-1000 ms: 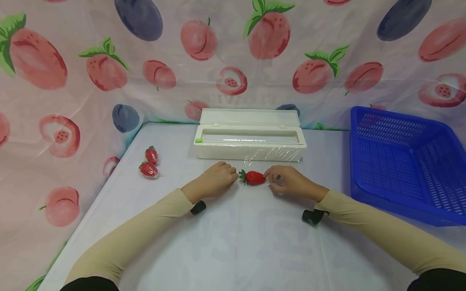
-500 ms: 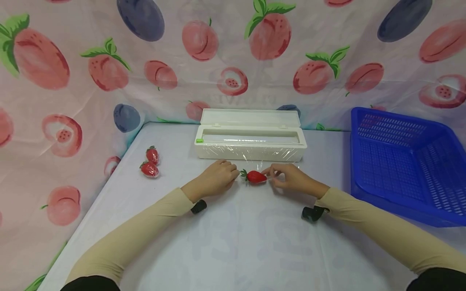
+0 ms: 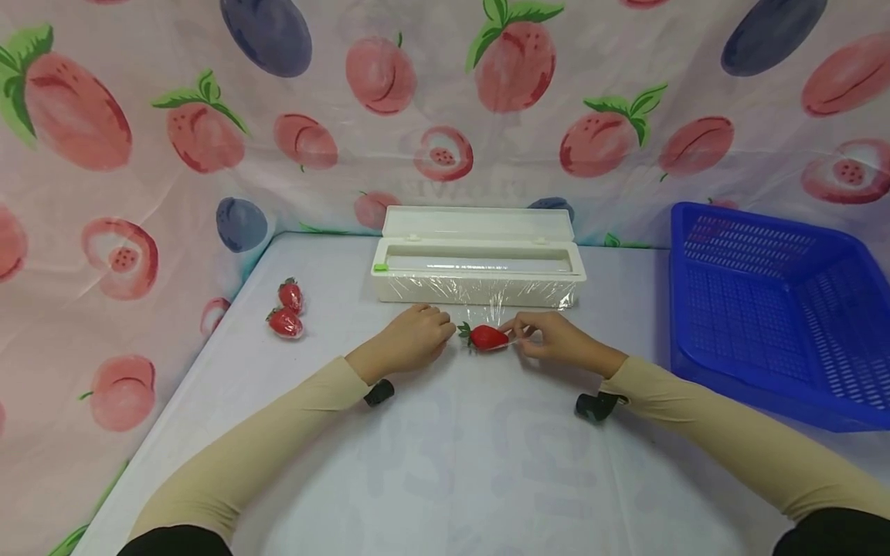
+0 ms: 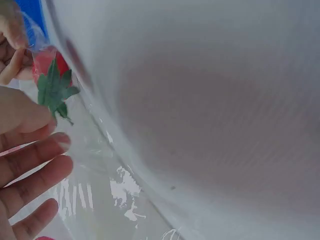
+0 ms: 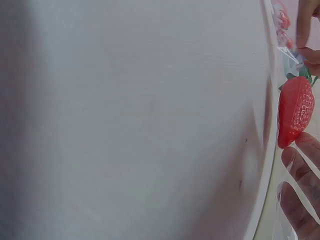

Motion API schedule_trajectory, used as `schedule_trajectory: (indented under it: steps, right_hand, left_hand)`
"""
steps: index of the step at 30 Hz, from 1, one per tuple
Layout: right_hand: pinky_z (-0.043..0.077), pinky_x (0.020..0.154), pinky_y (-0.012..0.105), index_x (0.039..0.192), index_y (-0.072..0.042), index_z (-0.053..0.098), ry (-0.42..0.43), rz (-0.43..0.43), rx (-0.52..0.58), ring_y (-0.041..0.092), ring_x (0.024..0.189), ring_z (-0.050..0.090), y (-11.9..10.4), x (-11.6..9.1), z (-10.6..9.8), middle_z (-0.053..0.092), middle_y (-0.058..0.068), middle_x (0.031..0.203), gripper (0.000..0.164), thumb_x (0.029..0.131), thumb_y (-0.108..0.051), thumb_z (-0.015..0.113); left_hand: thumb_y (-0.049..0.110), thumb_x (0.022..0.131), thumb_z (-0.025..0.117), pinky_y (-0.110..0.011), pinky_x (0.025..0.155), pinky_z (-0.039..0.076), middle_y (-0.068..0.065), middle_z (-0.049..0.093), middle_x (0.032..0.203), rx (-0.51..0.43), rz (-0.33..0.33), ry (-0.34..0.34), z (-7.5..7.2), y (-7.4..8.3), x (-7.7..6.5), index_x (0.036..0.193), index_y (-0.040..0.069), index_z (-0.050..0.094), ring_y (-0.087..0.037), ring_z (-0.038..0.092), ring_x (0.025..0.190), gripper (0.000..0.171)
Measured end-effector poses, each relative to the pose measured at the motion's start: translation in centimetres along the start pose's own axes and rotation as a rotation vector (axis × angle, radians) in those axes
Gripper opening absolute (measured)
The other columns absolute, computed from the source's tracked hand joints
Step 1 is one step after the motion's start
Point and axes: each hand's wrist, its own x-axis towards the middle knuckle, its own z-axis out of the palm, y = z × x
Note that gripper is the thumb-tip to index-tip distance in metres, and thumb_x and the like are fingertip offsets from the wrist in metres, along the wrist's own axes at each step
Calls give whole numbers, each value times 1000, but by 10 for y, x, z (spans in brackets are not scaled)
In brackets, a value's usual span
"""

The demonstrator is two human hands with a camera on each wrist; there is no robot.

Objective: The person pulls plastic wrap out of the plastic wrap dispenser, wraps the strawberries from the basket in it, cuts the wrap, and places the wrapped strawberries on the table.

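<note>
A red strawberry (image 3: 488,337) with green leaves lies on clear cling film (image 4: 80,195) between the two hands in the head view. My left hand (image 3: 415,337) is at its leafy end, thumb and forefinger pinching the film's edge. At the tip end, my right hand (image 3: 559,341) pinches the film between thumb and forefinger. Other fingers (image 5: 295,212) of the right hand show through the film in the right wrist view. The film runs from the white dispenser box (image 3: 480,291) just behind the hands. Its lid (image 3: 480,224) stands raised.
Two wrapped strawberries (image 3: 287,323) lie together at the left of the white-covered table (image 3: 445,479). A blue plastic basket (image 3: 772,401) stands at the right. Behind the table hangs a fruit-print cloth (image 3: 306,185).
The strawberry has shifted slightly to the right. My right hand's fingers have moved up a little, and the film's creases by the box have spread. The left hand has hardly moved.
</note>
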Motion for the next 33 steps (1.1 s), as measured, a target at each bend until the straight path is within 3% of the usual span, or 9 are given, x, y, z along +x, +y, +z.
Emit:
schedule_trajectory:
  steps: [5,8,16,20,29,33]
  right_hand:
    - [55,80,35,76,-10,49,4,6,12,23,97,67,4,3,-1,71,11,105,21,81,8,58]
    - [54,81,36,76,-10,47,3,23,41,23,96,67,5,4,-2,71,11,105,21,82,8,56]
    - [54,80,35,75,-9,45,-11,20,69,26,100,67,5,5,-2,71,12,105,22,82,9,56]
    - [54,80,35,75,-8,44,-15,18,73,26,99,68,6,6,-1,71,13,106,22,81,10,56]
    - [54,79,35,75,-8,44,-17,7,74,26,98,67,7,7,-1,71,14,106,22,81,9,56]
    - [55,78,34,74,-8,44,-12,-9,71,26,97,68,7,7,-1,71,14,105,22,80,10,55]
  left_hand:
    - [13,83,63,-35,87,46,-2,64,83,9,-45,85,-6,-2,4,86,9,65,-21,60,82,4]
    - [13,83,64,-34,88,46,-2,65,82,21,-62,95,-4,-3,7,87,10,66,-20,60,80,6]
    - [15,85,64,-38,88,48,-2,64,83,25,-33,-24,5,-2,7,89,11,66,-22,62,84,7]
    - [15,86,62,-38,90,47,-3,63,84,-2,-35,-50,4,-3,5,90,10,66,-22,62,85,7]
    - [14,84,61,-36,85,46,-3,62,83,-6,-69,-1,1,-6,4,86,10,63,-22,61,85,5]
    - [22,84,64,-36,91,46,-2,63,90,-14,-28,66,0,1,8,91,11,63,-21,61,91,12]
